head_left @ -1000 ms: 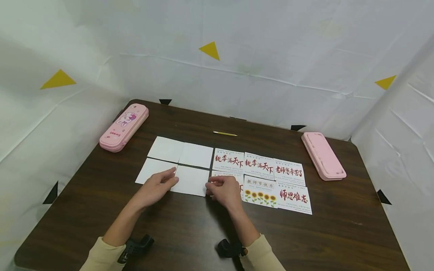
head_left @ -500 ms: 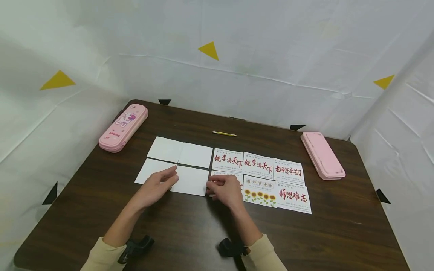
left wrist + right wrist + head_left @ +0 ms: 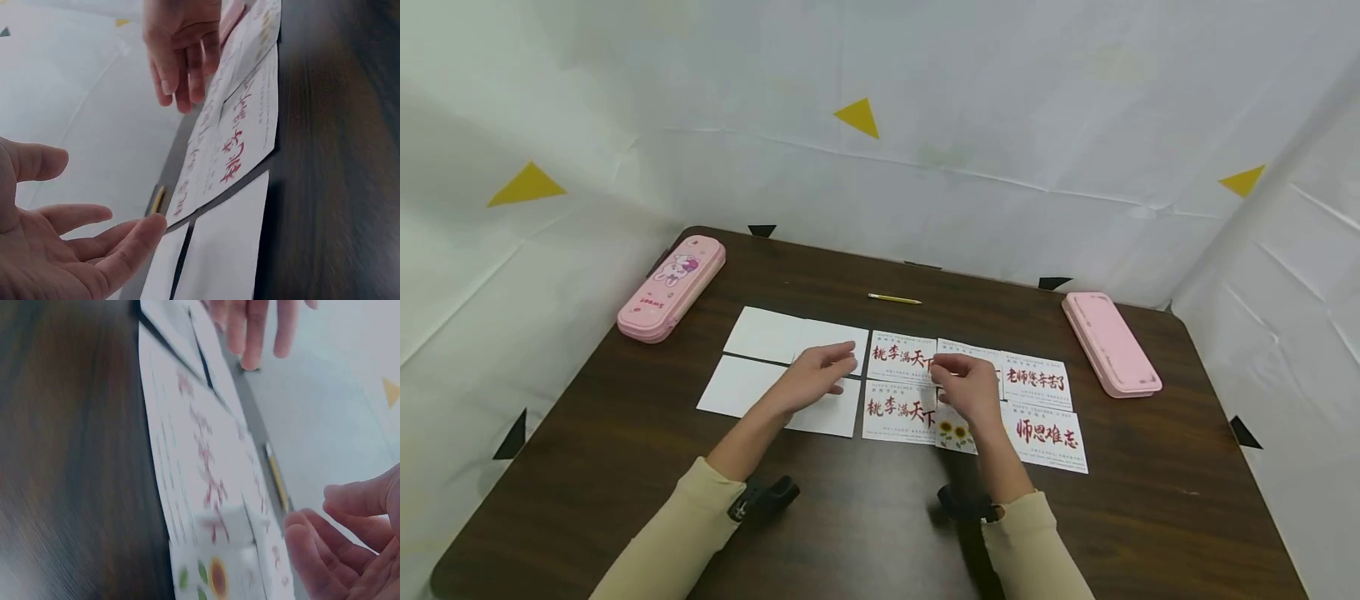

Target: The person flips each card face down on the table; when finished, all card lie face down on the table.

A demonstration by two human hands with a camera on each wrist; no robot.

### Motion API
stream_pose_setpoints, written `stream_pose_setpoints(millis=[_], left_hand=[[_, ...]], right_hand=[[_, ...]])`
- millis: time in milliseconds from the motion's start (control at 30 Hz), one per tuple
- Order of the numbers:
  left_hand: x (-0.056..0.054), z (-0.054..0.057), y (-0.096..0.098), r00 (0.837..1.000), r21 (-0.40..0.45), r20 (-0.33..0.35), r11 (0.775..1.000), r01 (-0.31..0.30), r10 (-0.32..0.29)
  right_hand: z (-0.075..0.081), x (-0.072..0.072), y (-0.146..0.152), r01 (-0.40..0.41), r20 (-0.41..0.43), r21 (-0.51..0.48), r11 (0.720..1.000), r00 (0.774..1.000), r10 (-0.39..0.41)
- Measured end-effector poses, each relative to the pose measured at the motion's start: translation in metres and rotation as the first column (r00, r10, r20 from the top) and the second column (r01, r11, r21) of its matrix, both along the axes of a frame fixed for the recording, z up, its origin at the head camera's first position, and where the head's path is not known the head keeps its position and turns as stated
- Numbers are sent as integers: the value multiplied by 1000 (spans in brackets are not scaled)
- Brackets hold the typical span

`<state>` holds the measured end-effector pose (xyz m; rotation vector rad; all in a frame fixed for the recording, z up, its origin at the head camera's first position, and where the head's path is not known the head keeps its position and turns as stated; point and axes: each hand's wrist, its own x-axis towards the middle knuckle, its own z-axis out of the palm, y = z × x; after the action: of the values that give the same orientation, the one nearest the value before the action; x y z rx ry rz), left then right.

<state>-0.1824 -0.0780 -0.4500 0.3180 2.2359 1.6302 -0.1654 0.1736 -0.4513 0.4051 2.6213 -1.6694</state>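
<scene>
Two rows of cards lie on the dark table. On the left are several blank white cards (image 3: 737, 385); to their right are several printed cards with red Chinese lettering, such as the front-row card (image 3: 895, 412). One card shows sunflowers (image 3: 215, 575), partly hidden by the right arm in the head view. My left hand (image 3: 812, 377) hovers over the blank cards with relaxed, parted fingers. My right hand (image 3: 967, 385) hovers over the middle printed cards, fingers loosely bent and holding nothing. The left wrist view shows air between that hand and the cards.
A pink pencil case (image 3: 672, 287) with a cartoon rabbit lies at the back left, another pink case (image 3: 1111, 343) at the right. Behind the cards lies a yellow pencil (image 3: 893, 298). White sheeting (image 3: 970, 100) rises behind the table (image 3: 1150, 517).
Both hands have lifted off the front-row cards and shifted right and away from the body. The front-left printed card, half covered before, now shows fully. The cards keep their layout.
</scene>
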Motion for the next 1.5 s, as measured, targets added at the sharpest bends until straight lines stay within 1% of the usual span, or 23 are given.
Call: stream_pose_setpoints(millis=[100,200,300,467,633,733,967,1100,1333,1500], left_hand=[[-13,-4,19,1000,0,25,1000,-19,19],[-23,-5,31,999,-20,28,999,-37,37],[-29,-5,38,998,-36,42,998,-52,53],[-38,-10,42,995,-33,79,998,-51,53],[-39,-11,43,992,-36,108,998,-58,62],[-39,-11,43,991,-37,114,997,-68,72],[-43,-13,42,989,-11,129,997,-77,78],[-44,-14,42,987,-2,139,997,-83,82],[-43,-13,42,986,4,144,996,-90,88],[-41,-11,40,990,20,108,995,-93,91]], right_hand=[[-2,-8,10,28,31,7,1000,999,-29],[-5,-14,16,42,76,-3,999,996,-42],[-8,-19,20,37,105,-26,999,994,-34],[-10,-21,23,25,126,-61,998,992,-17],[-11,-22,23,-1,133,-62,998,991,9],[-10,-23,23,-18,130,-51,999,991,25],[-5,-24,19,-51,144,21,998,988,47],[-5,-23,18,-63,144,44,997,988,56],[-5,-23,19,-63,156,23,998,986,59],[-3,-22,20,-52,160,-17,999,986,54]])
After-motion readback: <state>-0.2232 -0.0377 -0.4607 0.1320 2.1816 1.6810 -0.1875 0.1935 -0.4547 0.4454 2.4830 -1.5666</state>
